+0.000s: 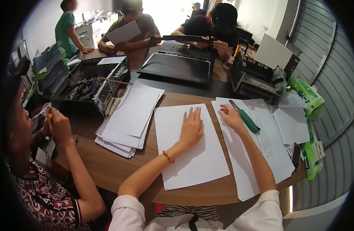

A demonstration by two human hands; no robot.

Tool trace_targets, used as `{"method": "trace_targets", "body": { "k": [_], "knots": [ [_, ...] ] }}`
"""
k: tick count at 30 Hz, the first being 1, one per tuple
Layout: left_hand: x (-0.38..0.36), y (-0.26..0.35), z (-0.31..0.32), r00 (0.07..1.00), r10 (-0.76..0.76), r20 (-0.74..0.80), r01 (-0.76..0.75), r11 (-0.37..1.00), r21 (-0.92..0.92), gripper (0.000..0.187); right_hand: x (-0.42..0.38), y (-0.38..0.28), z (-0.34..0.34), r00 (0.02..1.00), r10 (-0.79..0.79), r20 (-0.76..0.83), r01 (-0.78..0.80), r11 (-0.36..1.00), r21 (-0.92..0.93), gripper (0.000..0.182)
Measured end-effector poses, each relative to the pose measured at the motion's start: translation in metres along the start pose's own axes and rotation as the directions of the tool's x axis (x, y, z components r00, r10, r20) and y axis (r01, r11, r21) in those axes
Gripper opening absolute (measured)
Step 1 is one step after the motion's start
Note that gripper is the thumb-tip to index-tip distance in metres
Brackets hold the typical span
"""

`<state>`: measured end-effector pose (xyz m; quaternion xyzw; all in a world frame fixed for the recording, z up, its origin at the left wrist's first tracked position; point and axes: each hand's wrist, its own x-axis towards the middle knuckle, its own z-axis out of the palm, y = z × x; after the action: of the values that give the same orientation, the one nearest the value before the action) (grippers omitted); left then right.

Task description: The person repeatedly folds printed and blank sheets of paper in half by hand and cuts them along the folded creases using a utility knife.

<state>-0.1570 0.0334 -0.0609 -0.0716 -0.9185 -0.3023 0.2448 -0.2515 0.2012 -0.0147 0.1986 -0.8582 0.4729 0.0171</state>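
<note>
My left hand (pixel 191 129) lies flat, fingers spread, on a blank white sheet (pixel 196 165) in front of me. A beaded bracelet (pixel 168 156) is on that wrist. To the right, my right hand (pixel 231 116) rests over a stack of printed papers (pixel 265 148), its fingers bent but apart, with nothing visible in them. Just right of it lies a cutter with a green handle (pixel 249 121), its blade end pointing up and left. Another pile of white sheets (pixel 130 111) sits left of the blank sheet.
An open computer case (pixel 88 86) stands at the left, a laptop (pixel 177 65) in the middle back, another opened case (pixel 258 77) at the right. A phone (pixel 296 156) and green packets (pixel 306 94) lie at the right edge. Co-workers sit at the left and across.
</note>
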Motion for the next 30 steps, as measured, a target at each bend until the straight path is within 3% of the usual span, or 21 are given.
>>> {"method": "trace_targets", "body": {
  "k": [1,2,4,5,7,10,12,14,15,16,17,18,20,22,23,26,28,30],
  "knots": [
    [0.001,0.002,-0.005,0.997,0.006,-0.071,-0.008,1.000,-0.017,0.053,0.016,0.010,0.017,0.996,0.087,0.027,-0.089,0.995,0.048,0.033],
    [0.002,0.003,-0.006,0.997,0.013,-0.081,-0.014,1.000,-0.011,0.053,0.026,0.005,0.025,0.997,0.075,0.023,-0.076,0.996,0.050,0.033],
    [0.001,0.003,-0.004,0.973,0.133,-0.187,-0.133,0.991,0.016,0.054,0.044,-0.010,0.035,0.960,0.244,0.139,-0.256,0.963,0.078,0.032],
    [0.001,0.003,-0.003,0.971,0.147,-0.190,-0.147,0.989,0.015,0.054,0.054,-0.017,0.033,0.962,0.235,0.139,-0.247,0.966,0.075,0.032],
    [0.002,0.003,-0.004,0.968,0.142,-0.206,-0.145,0.989,0.004,0.054,0.067,-0.024,0.027,0.860,0.360,0.361,-0.292,0.929,-0.230,0.030],
    [0.001,0.003,-0.005,0.970,0.118,-0.214,-0.128,0.991,-0.034,0.054,0.058,-0.028,0.015,0.819,0.283,0.500,-0.249,0.959,-0.136,0.029],
    [0.002,0.001,-0.005,0.972,0.101,-0.213,-0.118,0.991,-0.065,0.054,0.039,-0.018,0.009,0.861,0.233,0.453,-0.215,0.972,-0.090,0.022],
    [0.004,-0.002,-0.002,0.983,-0.042,-0.181,0.003,0.977,-0.214,0.050,0.019,0.009,-0.003,0.925,-0.159,0.345,0.228,0.959,-0.169,0.025],
    [0.005,-0.005,0.001,0.983,-0.039,-0.178,-0.001,0.976,-0.217,0.050,0.004,0.010,-0.013,0.901,-0.195,0.388,0.286,0.939,-0.193,0.031],
    [0.006,-0.011,0.004,0.987,-0.121,-0.108,0.088,0.958,-0.271,0.048,-0.015,0.003,-0.024,0.873,-0.227,0.432,0.345,0.914,-0.216,0.037],
    [0.007,-0.013,0.005,0.979,-0.201,-0.034,0.180,0.930,-0.320,0.047,-0.037,-0.001,-0.028,0.910,-0.029,0.413,0.053,0.997,-0.047,0.042],
    [0.007,-0.013,0.006,0.979,-0.201,-0.028,0.181,0.928,-0.326,0.047,-0.059,-0.004,-0.029,0.887,0.175,0.427,-0.250,0.960,0.126,0.048],
    [0.005,-0.013,0.010,0.990,-0.127,-0.061,0.114,0.975,-0.189,0.046,-0.086,-0.010,-0.033,0.874,0.256,0.412,-0.317,0.945,0.085,0.057],
    [0.005,-0.014,0.011,0.991,-0.123,-0.044,0.114,0.979,-0.166,0.046,-0.112,-0.032,-0.033,0.870,0.352,0.346,-0.463,0.825,0.324,0.061],
    [0.005,-0.016,0.011,0.992,-0.112,-0.053,0.102,0.983,-0.152,0.046,-0.115,-0.043,-0.037,0.802,0.397,0.447,-0.567,0.742,0.358,0.065],
    [0.003,-0.018,0.012,0.995,-0.089,-0.051,0.083,0.989,-0.123,0.047,-0.120,-0.063,-0.042,0.693,0.456,0.558,-0.685,0.658,0.313,0.068],
    [0.005,-0.016,0.009,0.996,-0.088,-0.004,0.086,0.983,-0.164,0.047,-0.116,-0.055,-0.038,0.722,0.478,0.499,-0.664,0.682,0.308,0.059],
    [0.005,-0.013,0.008,0.996,-0.091,-0.005,0.089,0.983,-0.163,0.047,-0.101,-0.045,-0.041,0.640,0.468,0.610,-0.704,0.674,0.222,0.043]
  ]
}}
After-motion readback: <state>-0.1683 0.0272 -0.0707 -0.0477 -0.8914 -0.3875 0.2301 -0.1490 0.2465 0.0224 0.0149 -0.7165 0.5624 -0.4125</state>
